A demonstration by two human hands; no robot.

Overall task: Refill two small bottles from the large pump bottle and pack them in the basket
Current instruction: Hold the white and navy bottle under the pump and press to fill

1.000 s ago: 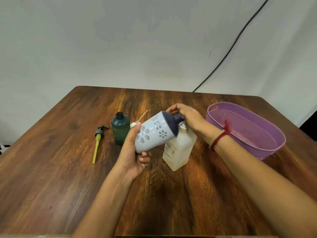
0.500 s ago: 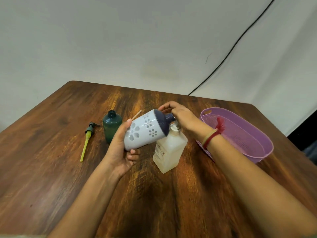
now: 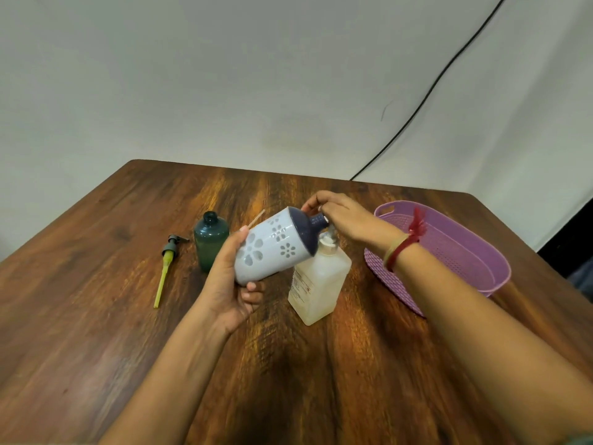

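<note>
Two hands on one refill: left hand (image 3: 229, 284) wrapped round the white flowered bottle (image 3: 272, 248), tipped neck-first to meet the spout, right hand (image 3: 346, 216) curled over the pump head (image 3: 330, 235) of the large pump bottle (image 3: 317, 281) standing on the bench (image 3: 96, 316), green bottle (image 3: 210, 240) uncapped alongside, purple basket (image 3: 500, 271) waiting

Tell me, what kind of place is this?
Probably a plain room indoors, maybe at home; it is hard to say more. There is a wooden table, a bare white wall with a black cable running down it, and a pump bottle beside a purple basket.
</note>
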